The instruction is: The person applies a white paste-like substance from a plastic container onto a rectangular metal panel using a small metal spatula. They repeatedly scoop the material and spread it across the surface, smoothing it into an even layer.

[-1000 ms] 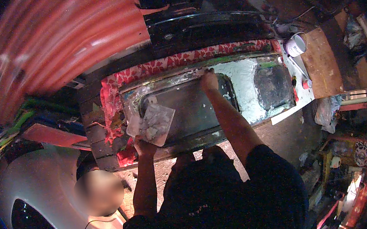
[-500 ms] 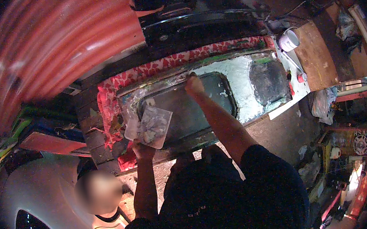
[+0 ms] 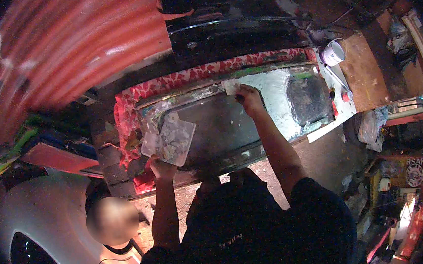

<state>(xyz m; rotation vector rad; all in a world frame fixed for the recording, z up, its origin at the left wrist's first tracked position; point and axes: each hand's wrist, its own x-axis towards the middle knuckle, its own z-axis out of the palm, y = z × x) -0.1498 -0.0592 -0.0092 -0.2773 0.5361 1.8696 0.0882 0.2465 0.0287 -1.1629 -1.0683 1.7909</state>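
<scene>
A car-door-like panel with a dark rectangular recess lies in front of me. Its right part carries a white coating beside a smaller dark patch. In my left hand is a translucent, smeared square plate, held at its lower edge over the panel's left end. My right hand pinches a small pale flat spreader. The spreader is at the recess's upper rim; whether it touches the surface is unclear.
Red patterned cloth lines the panel's far and left edges. A white bucket stands at the far right beside a plywood board. A silver car and a person are at the lower left.
My right hand has moved to the right along the recess's far rim, and the pale spreader now shows in it. My left hand keeps holding the plate in nearly the same place.
</scene>
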